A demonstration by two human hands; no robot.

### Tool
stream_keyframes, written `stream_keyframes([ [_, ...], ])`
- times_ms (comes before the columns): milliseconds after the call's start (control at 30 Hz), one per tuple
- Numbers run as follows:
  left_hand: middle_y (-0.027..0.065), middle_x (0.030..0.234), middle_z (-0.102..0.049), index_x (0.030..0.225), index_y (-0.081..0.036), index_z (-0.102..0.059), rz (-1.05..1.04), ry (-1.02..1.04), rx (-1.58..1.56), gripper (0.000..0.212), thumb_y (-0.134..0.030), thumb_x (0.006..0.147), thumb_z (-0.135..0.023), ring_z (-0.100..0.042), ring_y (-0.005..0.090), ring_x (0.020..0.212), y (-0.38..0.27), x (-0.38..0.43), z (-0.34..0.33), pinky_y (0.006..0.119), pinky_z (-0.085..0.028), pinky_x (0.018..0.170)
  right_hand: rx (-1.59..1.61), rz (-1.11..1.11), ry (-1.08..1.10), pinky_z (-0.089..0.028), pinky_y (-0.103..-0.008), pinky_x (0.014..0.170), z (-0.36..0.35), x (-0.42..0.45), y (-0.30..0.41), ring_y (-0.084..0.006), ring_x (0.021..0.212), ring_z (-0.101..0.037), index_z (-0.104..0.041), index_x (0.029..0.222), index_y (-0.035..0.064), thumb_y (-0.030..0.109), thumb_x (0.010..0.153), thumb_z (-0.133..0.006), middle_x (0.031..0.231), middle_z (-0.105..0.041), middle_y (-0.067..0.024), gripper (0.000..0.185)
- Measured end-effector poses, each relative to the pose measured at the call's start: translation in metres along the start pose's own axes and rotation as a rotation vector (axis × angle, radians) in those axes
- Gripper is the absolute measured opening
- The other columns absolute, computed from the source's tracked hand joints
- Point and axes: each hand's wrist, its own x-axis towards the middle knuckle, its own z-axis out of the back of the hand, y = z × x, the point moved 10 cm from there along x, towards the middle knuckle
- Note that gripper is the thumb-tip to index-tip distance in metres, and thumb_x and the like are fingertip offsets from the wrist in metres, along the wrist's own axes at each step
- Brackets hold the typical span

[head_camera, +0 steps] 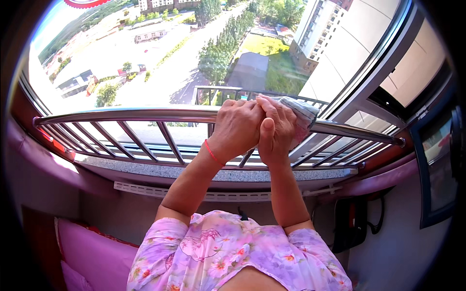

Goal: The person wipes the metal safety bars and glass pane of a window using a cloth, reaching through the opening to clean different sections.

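Note:
My left hand (239, 127), with a red cord bracelet at the wrist, is closed over the top rail of a polished metal window railing (145, 114). Beside and touching it, my right hand (278, 129) lies at the same rail, thumb towards me. A folded cloth (300, 112), pale with dark stripes and a pinkish part, shows from under the outer side of my right hand and drapes over the rail. How far the cloth reaches under the fingers is hidden.
Behind the railing is a large window, with an open sash frame (375, 69) at right. Below runs a speckled stone sill (240, 176) above a white slotted radiator (233, 196). Purple curtains hang at both sides. A black chair (351, 225) stands lower right, a pink-covered bed (94, 251) lower left.

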Motion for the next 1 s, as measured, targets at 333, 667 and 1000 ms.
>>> stream_keyframes([
  [333,0.0094,0.064,-0.058,0.065,-0.008,-0.058,0.244,0.021,0.442,0.048,-0.037,0.095,-0.037,-0.056,0.0303,0.066,0.051,-0.013,0.019,0.041,-0.04,0.066,-0.225,0.031,0.307,-0.045,-0.0387,0.073,0.0,0.002,-0.029,-0.0246,0.084,-0.062,-0.064,0.088,0.0062,0.04,0.08,-0.058,0.09,-0.065,-0.0087,0.035],
  [667,0.0128,0.056,-0.049,0.061,-0.004,-0.053,0.342,0.04,0.405,0.047,-0.031,0.096,-0.036,-0.049,0.0296,0.057,0.055,-0.009,0.011,0.039,-0.037,0.062,-0.094,0.163,0.046,-0.046,-0.0354,0.073,0.088,-0.015,-0.088,-0.0216,0.081,-0.065,-0.064,0.085,0.0088,0.021,0.075,-0.068,0.086,-0.067,-0.0047,0.017],
  [1000,0.0093,0.055,-0.053,0.053,-0.007,-0.051,0.263,-0.137,0.442,0.042,-0.025,0.09,-0.046,-0.051,0.0298,0.054,0.035,0.007,0.018,0.04,-0.038,0.057,-0.59,-0.191,-0.15,-0.04,-0.041,0.077,0.307,-0.05,-0.28,-0.0292,0.078,-0.058,-0.064,0.086,0.0051,0.018,0.087,-0.05,0.082,-0.063,-0.0105,0.019],
])
